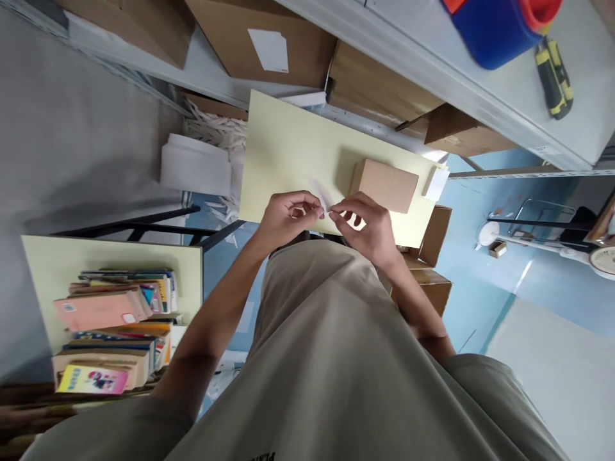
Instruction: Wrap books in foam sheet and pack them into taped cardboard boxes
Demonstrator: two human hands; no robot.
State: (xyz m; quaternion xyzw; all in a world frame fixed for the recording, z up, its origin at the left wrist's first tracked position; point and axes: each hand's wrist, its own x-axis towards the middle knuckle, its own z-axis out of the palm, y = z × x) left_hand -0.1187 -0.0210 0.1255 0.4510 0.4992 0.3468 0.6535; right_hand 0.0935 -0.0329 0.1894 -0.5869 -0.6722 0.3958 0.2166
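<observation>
My left hand (289, 218) and my right hand (366, 225) meet over the near edge of a pale yellow table (283, 147). Between their fingertips is a small, thin, whitish slip (319, 192), blurred, that looks like a sticker or a piece of paper. Thumb and forefinger of each hand pinch its lower end, and the rest of it points away from me. Just beyond my right hand, a closed brown cardboard box (389, 186) lies on the table. A small stack of white slips (436, 182) sits at the table's right end.
Several books (115, 307) are piled on a lower yellow table (38, 256) at left. White paper strips (216, 125) fill a space beside a white bin (195, 165). Cardboard boxes (269, 45) line the back. A shelf (461, 70) overhead holds a yellow-black utility knife (554, 78) and a blue tape dispenser (494, 32).
</observation>
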